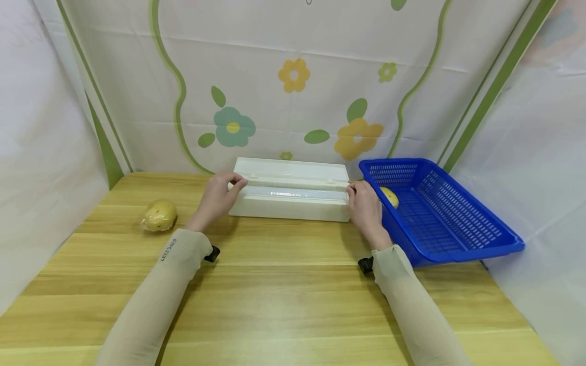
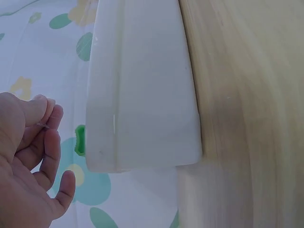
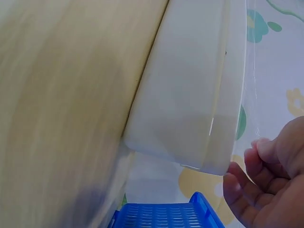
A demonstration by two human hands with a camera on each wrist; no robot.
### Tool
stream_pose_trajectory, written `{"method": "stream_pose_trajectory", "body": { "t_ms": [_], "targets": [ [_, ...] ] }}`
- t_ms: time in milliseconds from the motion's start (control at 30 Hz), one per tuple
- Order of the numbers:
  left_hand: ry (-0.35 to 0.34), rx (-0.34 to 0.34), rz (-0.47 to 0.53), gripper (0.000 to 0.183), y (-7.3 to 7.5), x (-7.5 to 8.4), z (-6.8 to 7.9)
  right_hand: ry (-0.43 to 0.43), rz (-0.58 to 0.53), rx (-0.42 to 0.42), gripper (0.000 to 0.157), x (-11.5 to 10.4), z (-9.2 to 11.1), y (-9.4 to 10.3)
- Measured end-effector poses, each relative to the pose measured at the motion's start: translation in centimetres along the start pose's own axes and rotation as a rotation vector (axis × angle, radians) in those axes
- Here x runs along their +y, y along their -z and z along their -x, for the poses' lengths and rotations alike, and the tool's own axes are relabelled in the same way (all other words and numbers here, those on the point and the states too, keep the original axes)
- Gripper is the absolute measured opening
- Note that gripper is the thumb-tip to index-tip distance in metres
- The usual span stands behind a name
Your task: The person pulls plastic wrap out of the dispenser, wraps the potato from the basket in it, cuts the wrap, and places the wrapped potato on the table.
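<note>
A white cling film dispenser box (image 1: 289,208) stands at the back of the table, its lid (image 1: 290,169) tipped back. Clear cling film (image 1: 293,192) stretches across the open top. At the box's left end my left hand (image 1: 218,195) pinches the film between thumb and forefinger; a thin shred shows at its fingertips in the left wrist view. My right hand (image 1: 365,206) pinches the film at the opposite end. In the right wrist view, the faint film edge (image 3: 255,76) runs up from those fingers alongside the box.
A potato (image 1: 159,215) in shiny clear film lies on the table to the left. The blue plastic basket (image 1: 450,254) stands close beside my right hand, with a yellow potato (image 1: 390,197) at its left wall. A flowered curtain (image 1: 293,112) hangs behind the box.
</note>
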State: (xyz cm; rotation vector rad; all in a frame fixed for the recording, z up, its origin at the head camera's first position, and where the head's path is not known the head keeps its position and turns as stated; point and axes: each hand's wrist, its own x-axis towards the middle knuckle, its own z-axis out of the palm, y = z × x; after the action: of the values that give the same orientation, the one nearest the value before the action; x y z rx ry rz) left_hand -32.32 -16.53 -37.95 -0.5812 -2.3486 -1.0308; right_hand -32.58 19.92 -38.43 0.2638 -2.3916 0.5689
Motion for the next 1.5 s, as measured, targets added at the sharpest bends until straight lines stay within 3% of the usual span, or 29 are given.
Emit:
{"method": "stream_pose_trajectory", "body": {
  "t_ms": [600,900,1200,1500],
  "targets": [
    [-0.094,0.077,0.019,0.018,1.1,1.3,-0.5,-0.006,-0.021,0.07,0.019,-0.4,-0.6,1.4],
    [-0.095,0.103,-0.008,0.019,1.8,2.2,-0.6,0.036,-0.034,0.123,0.018,-0.7,-0.8,2.2],
    [-0.169,0.157,-0.007,0.014,2.6,3.3,-0.8,0.065,-0.07,0.171,0.016,-1.4,-1.0,3.3],
    [-0.189,0.17,-0.004,0.014,3.5,4.5,-0.8,0.079,-0.081,0.219,0.02,-1.5,-1.2,3.9]
  ]
}}
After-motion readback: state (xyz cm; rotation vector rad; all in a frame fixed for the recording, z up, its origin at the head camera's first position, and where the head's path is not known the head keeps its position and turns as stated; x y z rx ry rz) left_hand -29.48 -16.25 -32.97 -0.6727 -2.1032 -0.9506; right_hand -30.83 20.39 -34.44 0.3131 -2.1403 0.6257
